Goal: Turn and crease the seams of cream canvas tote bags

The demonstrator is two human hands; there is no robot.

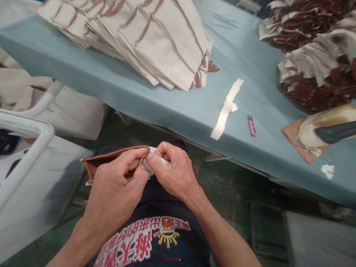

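Observation:
Over my lap I hold a brown leather-like piece with a pale lining (103, 159), folded so that its edge faces up. My left hand (118, 182) is closed round its right end, thumb and index finger pinching the rim. Against that same end, my right hand (171, 167) pinches the white lining between thumb and bent fingers. The two hands nearly touch, and the fingertips partly hide the spot where they meet. Beyond them on the blue-covered table lie a strip of white tape (227, 108) and pink-handled thread snips (252, 125).
Stacked cream pieces with brown edges (160, 38) fan across the blue table (167, 108). Brown and grey bundles (332, 67) are piled at right. A glue container with a dark-handled brush (315, 131) stands near them. A white metal frame (40, 136) is close on my left.

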